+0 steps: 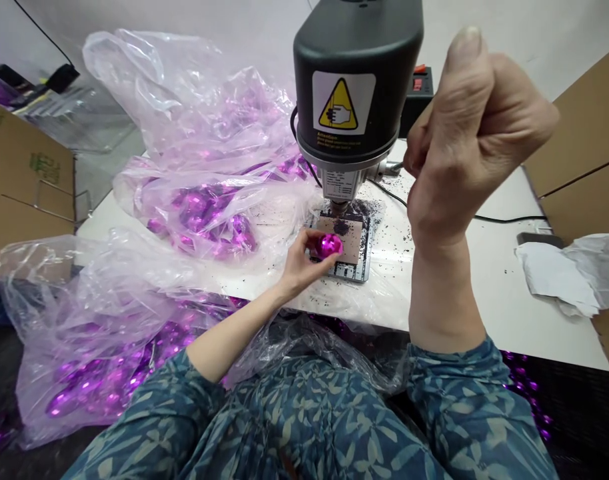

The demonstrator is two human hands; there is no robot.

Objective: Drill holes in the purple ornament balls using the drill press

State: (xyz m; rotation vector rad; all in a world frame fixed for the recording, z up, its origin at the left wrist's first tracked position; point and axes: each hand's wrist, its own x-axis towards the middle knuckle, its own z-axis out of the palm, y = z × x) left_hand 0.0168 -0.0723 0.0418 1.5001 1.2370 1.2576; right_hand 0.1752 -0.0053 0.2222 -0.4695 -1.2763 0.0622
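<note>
My left hand (304,263) pinches a shiny magenta ball (329,246) between thumb and fingers. The ball is at the front of a flat board (353,239) on the metal base of a bench drill press (352,87). Directly behind the ball is the press's chuck (339,206), with dark shavings beneath it. My right hand (472,137) is raised beside the machine head, closed in a fist. A short metal lever (395,168) runs from the press's side toward that fist; the gripped end is hidden by my fingers.
Clear plastic bags (204,213) of purple shiny balls cover the table's left side and hang over its front edge. Cardboard boxes (29,187) stand at both sides. Crumpled white paper (559,273) lies at right, near a black cable (509,219). Dark shavings are scattered around the base.
</note>
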